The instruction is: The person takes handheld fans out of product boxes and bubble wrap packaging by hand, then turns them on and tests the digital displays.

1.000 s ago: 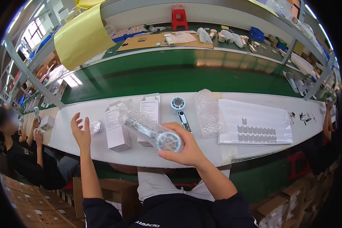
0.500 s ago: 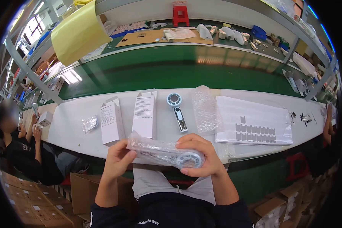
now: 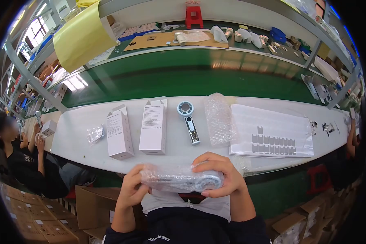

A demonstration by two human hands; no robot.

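A light-blue handheld fan in a bubble wrap bag (image 3: 171, 179) lies sideways between my hands, just off the table's front edge. My right hand (image 3: 223, 174) grips its round head end, with the thumb below and fingers above. At the other end, my left hand (image 3: 132, 188) has its fingers closed on the loose bubble wrap. Behind them on the table lies an unwrapped fan (image 3: 185, 108), its handle showing an exposed inside. Two white boxes (image 3: 153, 130) with printed text stand to its left, top flaps up. An unused-looking bubble wrap bag (image 3: 218, 122) lies to its right.
White sheets with grey stickers (image 3: 272, 140) cover the table's right part. A small clear plastic bag (image 3: 96, 134) lies at left. Beyond runs a green conveyor belt (image 3: 183, 79). A person (image 3: 22, 158) sits at left; another person's arm (image 3: 351, 132) shows at right. Cardboard boxes (image 3: 89, 211) stand below.
The wrapped fan has moved slightly down and to the right with both hands. My left hand has turned, and its fingers now close round the wrap's end.
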